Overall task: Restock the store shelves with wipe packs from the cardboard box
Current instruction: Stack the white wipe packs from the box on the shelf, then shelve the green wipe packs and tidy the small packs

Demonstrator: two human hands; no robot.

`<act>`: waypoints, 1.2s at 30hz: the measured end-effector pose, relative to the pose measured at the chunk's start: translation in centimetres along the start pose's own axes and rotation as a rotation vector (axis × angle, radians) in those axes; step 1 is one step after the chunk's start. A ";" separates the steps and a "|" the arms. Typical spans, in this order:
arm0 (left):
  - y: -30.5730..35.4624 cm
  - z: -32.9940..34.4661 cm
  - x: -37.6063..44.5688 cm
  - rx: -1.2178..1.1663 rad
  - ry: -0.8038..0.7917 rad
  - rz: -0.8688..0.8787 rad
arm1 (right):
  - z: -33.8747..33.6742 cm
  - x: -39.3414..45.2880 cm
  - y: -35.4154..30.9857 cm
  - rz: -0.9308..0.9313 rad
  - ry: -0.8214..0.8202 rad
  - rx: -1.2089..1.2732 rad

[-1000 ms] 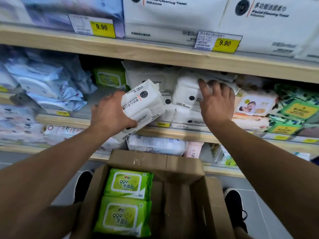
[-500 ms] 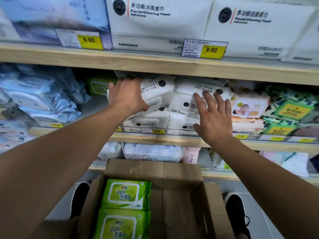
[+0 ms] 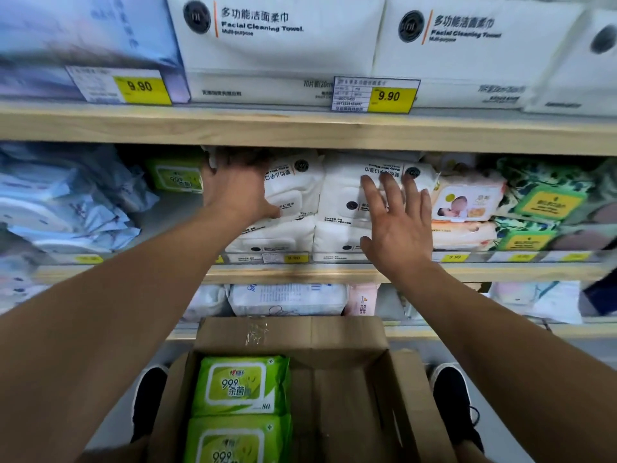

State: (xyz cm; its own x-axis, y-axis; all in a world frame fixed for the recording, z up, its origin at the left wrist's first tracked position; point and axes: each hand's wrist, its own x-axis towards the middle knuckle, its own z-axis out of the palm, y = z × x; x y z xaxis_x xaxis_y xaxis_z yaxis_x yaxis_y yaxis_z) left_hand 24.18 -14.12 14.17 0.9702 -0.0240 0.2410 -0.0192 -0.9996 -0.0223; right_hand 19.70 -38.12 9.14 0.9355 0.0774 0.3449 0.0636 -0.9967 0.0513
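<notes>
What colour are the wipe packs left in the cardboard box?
Bright green wipe packs with white label panels, seen clearly in the head view.

This was a shop aisle. Wooden shelves (image 3: 300,128) ran across the frame, stacked with packaged wipes and facial towel packs (image 3: 277,38), and yellow price tags (image 3: 389,96) reading 9.90 were clipped along the shelf edges at upper centre and upper left.

At frame centre, your left hand (image 3: 235,192) grips the top left wipe pack (image 3: 293,188) on the middle shelf (image 3: 334,274); your right hand (image 3: 399,225) lies against the neighbouring stack (image 3: 347,208). Below, the cardboard box (image 3: 350,389) holds two packs (image 3: 240,385) at its left.
</notes>
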 end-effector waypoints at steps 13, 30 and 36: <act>-1.5 1.2 -9.9 -0.236 0.184 0.231 | -3.1 -5.8 -3.4 -0.111 -0.077 0.169; -6.9 11.7 -31.5 -0.340 -0.338 0.156 | 3.8 -24.7 -13.4 -0.365 -0.579 0.306; -8.1 14.5 -33.9 -0.331 -0.504 0.169 | 7.0 -27.9 -14.6 -0.334 -0.728 0.367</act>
State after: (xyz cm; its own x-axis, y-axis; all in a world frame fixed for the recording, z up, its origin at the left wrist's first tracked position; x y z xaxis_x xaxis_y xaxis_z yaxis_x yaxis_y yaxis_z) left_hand -5.01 -4.95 -7.92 0.9403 -0.2521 -0.2286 -0.1780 -0.9369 0.3009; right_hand -4.89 -25.94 -7.81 0.8295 0.4549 -0.3241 0.3637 -0.8803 -0.3046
